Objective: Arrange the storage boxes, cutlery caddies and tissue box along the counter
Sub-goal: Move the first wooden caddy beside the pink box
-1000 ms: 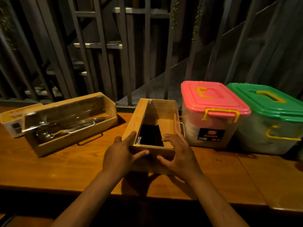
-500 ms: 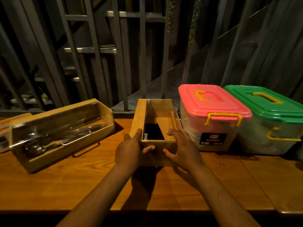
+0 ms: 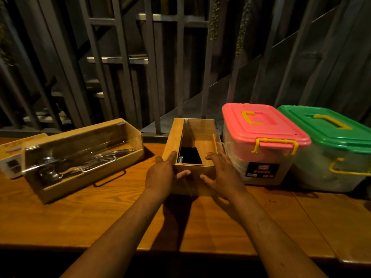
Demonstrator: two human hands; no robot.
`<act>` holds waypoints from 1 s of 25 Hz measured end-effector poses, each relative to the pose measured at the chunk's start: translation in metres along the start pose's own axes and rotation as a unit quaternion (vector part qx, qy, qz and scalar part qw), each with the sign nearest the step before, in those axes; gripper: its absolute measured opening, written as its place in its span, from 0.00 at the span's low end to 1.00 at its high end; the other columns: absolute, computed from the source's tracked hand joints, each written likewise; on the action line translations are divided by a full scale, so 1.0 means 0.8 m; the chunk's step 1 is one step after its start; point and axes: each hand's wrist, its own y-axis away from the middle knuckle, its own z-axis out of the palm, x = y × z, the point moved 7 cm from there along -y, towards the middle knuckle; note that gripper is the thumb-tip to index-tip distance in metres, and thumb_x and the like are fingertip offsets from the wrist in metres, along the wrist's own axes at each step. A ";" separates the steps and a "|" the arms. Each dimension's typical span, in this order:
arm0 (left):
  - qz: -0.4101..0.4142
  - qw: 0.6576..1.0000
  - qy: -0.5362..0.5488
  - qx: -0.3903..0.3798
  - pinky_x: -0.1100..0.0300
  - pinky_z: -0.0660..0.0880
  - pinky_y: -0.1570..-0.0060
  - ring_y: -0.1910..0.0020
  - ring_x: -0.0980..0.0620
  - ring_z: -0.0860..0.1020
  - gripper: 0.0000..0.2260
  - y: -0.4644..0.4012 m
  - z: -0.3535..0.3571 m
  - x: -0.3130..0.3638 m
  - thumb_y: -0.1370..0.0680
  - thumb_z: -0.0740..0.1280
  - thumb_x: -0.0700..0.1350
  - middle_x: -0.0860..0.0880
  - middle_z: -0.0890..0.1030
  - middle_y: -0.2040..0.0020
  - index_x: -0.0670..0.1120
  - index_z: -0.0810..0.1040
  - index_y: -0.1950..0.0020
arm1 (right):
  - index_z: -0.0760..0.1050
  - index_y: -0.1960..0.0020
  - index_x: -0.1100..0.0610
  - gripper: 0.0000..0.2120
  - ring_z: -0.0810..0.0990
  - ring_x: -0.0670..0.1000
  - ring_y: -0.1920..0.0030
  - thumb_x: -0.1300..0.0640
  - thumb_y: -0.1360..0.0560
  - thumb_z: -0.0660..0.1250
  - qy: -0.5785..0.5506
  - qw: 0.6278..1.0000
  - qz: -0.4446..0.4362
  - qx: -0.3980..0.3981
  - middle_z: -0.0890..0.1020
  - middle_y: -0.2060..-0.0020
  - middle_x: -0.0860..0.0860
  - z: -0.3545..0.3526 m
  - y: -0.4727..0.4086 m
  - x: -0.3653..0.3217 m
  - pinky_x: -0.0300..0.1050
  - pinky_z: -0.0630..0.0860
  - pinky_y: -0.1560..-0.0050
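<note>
At the centre of the frame both hands hold the near end of a small wooden caddy (image 3: 193,155). The left hand (image 3: 160,172) presses its fingers up along the caddy's left wall with the thumb across the front face; the right hand (image 3: 222,173) cups the right front corner the same way, fingers spread and loosely curved around the wood. The caddy stands on the wooden table (image 3: 100,213), long axis running away from the camera, with a clear lid and a dark rectangular opening inside.

Just right of it, almost touching, stands a clear storage box with a pink lid (image 3: 263,125) and yellow latches. A second box with a green lid (image 3: 329,127) sits against that one at the right edge of the frame.

Left of centre, apart from the held caddy, a longer wooden caddy (image 3: 84,159) lies at an angle, metal utensils visible under its clear cover. A white box (image 3: 12,157), half cut off by the left edge, sits just behind its far end.
</note>
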 end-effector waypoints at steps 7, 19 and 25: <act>0.006 0.998 -0.030 -0.046 0.51 0.77 0.55 0.44 0.40 0.78 0.36 -0.006 -0.006 0.006 0.26 0.63 0.67 0.38 0.73 0.35 0.56 0.54 0.22 | 0.64 0.34 0.44 0.27 0.64 0.57 0.26 0.50 0.27 0.73 0.033 0.999 0.010 -0.017 0.68 0.27 0.51 -0.006 -0.003 -0.013 0.58 0.72 0.35; 0.032 0.995 -0.024 0.096 0.52 0.77 0.50 0.40 0.46 0.77 0.18 0.082 -0.080 -0.021 0.23 0.65 0.57 0.48 0.78 0.36 0.54 0.77 0.34 | 0.66 0.27 0.47 0.24 0.59 0.57 0.23 0.47 0.22 0.63 0.077 0.994 -0.079 -0.013 0.66 0.25 0.50 0.000 0.031 -0.071 0.62 0.59 0.26; 0.011 0.987 -0.038 0.159 0.52 0.75 0.50 0.44 0.46 0.79 0.15 0.139 -0.153 -0.129 0.24 0.68 0.55 0.50 0.82 0.43 0.53 0.80 0.39 | 0.71 0.30 0.48 0.21 0.62 0.55 0.25 0.50 0.23 0.65 -0.020 0.992 -0.123 0.018 0.72 0.29 0.50 0.048 0.058 -0.176 0.63 0.60 0.27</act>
